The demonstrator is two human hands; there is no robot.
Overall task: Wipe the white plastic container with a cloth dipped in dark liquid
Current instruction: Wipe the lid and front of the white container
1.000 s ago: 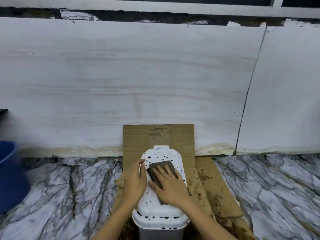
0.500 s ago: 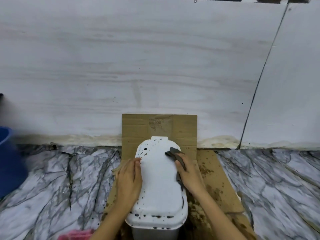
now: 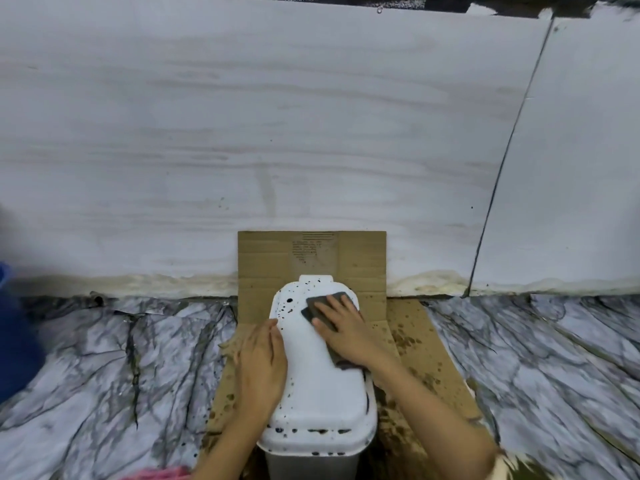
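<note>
You are working over the white plastic container (image 3: 320, 368), which is standing on a stained sheet of cardboard (image 3: 408, 344) laid across the marble-patterned floor (image 3: 110, 368) and folded up against the pale wall (image 3: 277, 133). In my judgement the cardboard is sitting there to catch drips; brown spotting on it is bearing that out.

Your left hand (image 3: 261, 367) is lying flat against the container's left flank, fingers together and extended, thumb along the lid edge. It is gripping nothing; it appears to be bracing the container so it is not sliding or tipping under the wiping pressure.

Your right hand (image 3: 346, 330) is pressing the dark cloth (image 3: 320, 308) onto the far right part of the lid. The fingers are spread slightly and laid flat over the cloth, pinning it by downward pressure rather than closing around it. Part of the cloth is showing beyond the fingertips and a further strip is trailing beneath the wrist toward the lid's right edge.

The middle of the lid is looking clean. Dark spots are remaining at the far end to the left of the cloth, and a row of dark drops is sitting along the near rim. I judge the wipe to be partly complete, with those two areas outstanding.

A blue object (image 3: 14, 341) is showing at the left border and something pink (image 3: 162, 474) at the bottom edge; I cannot tell what either is.
</note>
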